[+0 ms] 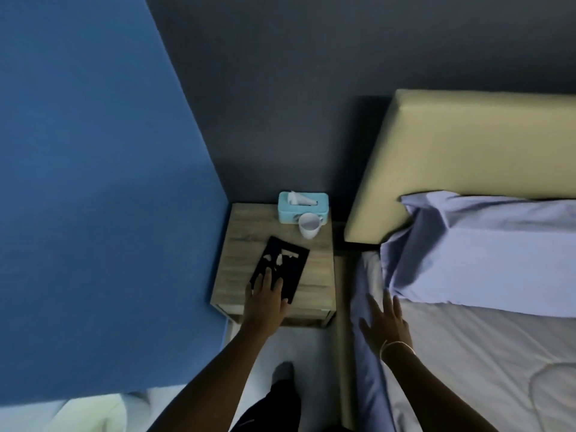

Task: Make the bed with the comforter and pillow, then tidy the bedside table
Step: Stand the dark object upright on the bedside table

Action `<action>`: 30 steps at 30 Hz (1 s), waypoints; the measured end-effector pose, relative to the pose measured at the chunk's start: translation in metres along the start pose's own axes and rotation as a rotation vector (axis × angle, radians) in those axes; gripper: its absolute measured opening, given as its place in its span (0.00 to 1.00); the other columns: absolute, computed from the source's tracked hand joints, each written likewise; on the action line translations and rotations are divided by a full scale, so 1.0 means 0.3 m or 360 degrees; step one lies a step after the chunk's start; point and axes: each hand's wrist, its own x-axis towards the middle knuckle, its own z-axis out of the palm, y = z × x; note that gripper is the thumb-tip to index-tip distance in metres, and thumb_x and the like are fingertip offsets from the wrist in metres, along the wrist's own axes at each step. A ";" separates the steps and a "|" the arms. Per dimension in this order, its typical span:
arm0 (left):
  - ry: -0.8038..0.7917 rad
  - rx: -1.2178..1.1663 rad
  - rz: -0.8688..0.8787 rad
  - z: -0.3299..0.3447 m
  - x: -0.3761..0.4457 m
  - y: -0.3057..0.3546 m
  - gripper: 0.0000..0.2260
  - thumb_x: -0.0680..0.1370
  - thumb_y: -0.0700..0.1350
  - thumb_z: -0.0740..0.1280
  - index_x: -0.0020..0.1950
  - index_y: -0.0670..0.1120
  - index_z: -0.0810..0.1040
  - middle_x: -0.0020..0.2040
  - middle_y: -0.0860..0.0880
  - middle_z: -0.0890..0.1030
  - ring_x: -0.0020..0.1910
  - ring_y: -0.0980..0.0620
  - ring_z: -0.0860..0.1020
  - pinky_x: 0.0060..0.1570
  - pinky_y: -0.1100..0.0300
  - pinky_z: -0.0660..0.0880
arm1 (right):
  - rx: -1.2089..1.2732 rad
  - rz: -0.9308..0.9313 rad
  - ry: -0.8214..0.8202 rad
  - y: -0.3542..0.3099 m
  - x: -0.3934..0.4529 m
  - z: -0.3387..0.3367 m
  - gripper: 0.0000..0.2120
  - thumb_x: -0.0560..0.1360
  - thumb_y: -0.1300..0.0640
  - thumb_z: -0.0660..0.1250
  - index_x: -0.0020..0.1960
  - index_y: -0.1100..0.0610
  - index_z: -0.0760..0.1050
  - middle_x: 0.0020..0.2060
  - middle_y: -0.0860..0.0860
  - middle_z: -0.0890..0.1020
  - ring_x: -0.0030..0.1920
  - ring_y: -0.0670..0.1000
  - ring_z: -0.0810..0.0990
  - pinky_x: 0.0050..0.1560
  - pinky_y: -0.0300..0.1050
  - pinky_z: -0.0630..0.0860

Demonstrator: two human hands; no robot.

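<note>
A wooden bedside table [314, 275] stands between the blue wall and the bed. On it lie a black book [288, 260] with a pale cover design, a white mug [308, 225] and a light blue tissue box [303, 207]. My left hand [266, 296] rests flat on the near end of the book, fingers straight. My right hand [385, 319] hovers with spread fingers over the edge of the bed. A pale blue pillow [486, 251] lies against the beige headboard [467, 157], above the white comforter [486, 363].
The blue wall [93, 182] closes in the table's left side, and a dark grey wall runs behind it. A narrow strip of pale floor [311, 347] lies between table and bed, with my socked foot [283, 372] on it.
</note>
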 end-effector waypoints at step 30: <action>-0.0085 -0.0447 -0.0389 0.717 0.655 -0.339 0.32 0.79 0.52 0.60 0.77 0.41 0.51 0.76 0.37 0.55 0.75 0.38 0.55 0.72 0.43 0.58 | 0.0213 -0.0185 -0.0442 -0.484 0.870 0.673 0.35 0.78 0.50 0.62 0.78 0.52 0.47 0.78 0.56 0.47 0.77 0.58 0.46 0.74 0.54 0.56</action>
